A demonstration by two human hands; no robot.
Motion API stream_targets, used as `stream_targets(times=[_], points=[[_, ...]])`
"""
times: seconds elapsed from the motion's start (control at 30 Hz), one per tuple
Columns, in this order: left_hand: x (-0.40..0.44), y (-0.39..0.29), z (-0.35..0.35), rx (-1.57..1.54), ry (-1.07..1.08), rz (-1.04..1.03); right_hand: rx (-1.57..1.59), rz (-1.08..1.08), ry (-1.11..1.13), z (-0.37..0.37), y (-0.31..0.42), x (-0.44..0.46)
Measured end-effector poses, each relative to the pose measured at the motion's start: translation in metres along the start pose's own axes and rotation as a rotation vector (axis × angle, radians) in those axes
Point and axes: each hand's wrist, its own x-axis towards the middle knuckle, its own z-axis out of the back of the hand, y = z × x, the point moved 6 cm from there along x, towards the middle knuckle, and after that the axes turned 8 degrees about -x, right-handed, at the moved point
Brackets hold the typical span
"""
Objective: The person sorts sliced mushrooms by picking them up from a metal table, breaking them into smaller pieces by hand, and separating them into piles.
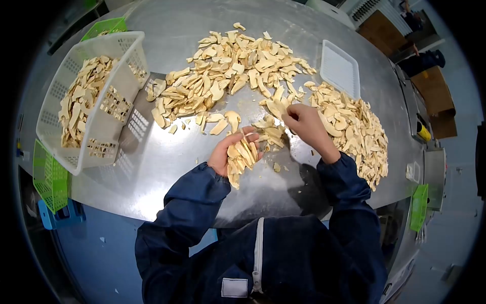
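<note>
Several pale dried slices [241,158] lie in my left hand [223,154], its fingers curled around them above the steel table [253,195]. My right hand [307,126] is closed, thumb and fingers pressed together, at a pale slice [277,108] beside a small pile [272,133]. The slice reaches out to the left of the fingertips. Beyond both hands spreads a large heap of slices [228,66]. Another heap [349,126] lies to the right of my right hand.
A white perforated basket [104,114] holding slices stands at the left, with a green basket [109,26] behind it. A white tray [339,68] lies at the back right. Another green basket [50,177] is below the table's left edge. A person [422,62] is at the far right.
</note>
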Motion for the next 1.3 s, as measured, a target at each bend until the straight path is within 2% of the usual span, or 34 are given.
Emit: stream_targets(times=[0.07,0.1,0.2,0.23,0.33,0.43,0.53,0.57,0.6,0.67,0.77,0.87,0.9,1.0,1.03,1.17,1.3], points=[[-0.003,0.002,-0.012,-0.017,-0.078,-0.026,0.186,0.132,0.057,0.001,0.023,-0.008],[-0.004,0.003,-0.014,-0.026,-0.119,-0.038,0.341,0.072,0.242,-0.002,0.034,-0.014],[-0.004,0.003,-0.021,-0.045,0.011,-0.026,-0.037,0.185,0.008,-0.009,0.022,0.002],[-0.003,0.002,-0.011,-0.110,-0.005,-0.001,-0.113,0.245,-0.063,-0.014,0.021,0.003],[-0.001,-0.007,-0.004,-0.074,0.019,-0.025,-0.297,0.317,0.039,-0.038,0.025,0.000],[-0.003,-0.011,-0.007,-0.066,-0.012,-0.088,-0.434,0.328,0.006,-0.055,0.026,0.004],[-0.009,-0.014,-0.019,-0.096,0.029,-0.093,0.086,0.159,-0.092,-0.032,0.010,0.015],[-0.009,-0.013,-0.025,-0.112,0.059,-0.083,0.223,-0.034,-0.004,-0.029,-0.004,0.018],[-0.010,-0.011,-0.030,-0.128,0.087,-0.070,0.545,-0.161,0.120,-0.025,-0.006,0.017],[-0.010,-0.007,-0.030,-0.117,0.061,-0.079,0.855,-0.105,0.188,-0.017,-0.001,0.014],[-0.011,-0.007,-0.028,-0.075,0.019,-0.099,1.125,-0.049,0.271,-0.010,0.018,0.004],[-0.011,-0.010,-0.022,0.010,-0.025,-0.144,0.934,-0.003,0.263,-0.018,0.012,0.001],[-0.013,-0.010,-0.027,0.022,-0.051,-0.155,0.943,-0.016,0.286,-0.017,0.015,-0.001],[-0.010,-0.009,-0.032,0.087,0.045,-0.141,0.940,-0.043,0.264,-0.016,0.024,-0.006],[-0.010,-0.009,-0.033,0.099,0.005,-0.133,0.963,-0.065,0.257,-0.019,0.024,-0.007],[-0.011,-0.010,-0.039,0.233,0.001,-0.127,0.779,-0.145,0.361,-0.029,0.023,-0.011],[-0.016,-0.010,-0.033,0.258,-0.118,-0.121,0.741,-0.177,0.616,-0.047,0.025,-0.019]])
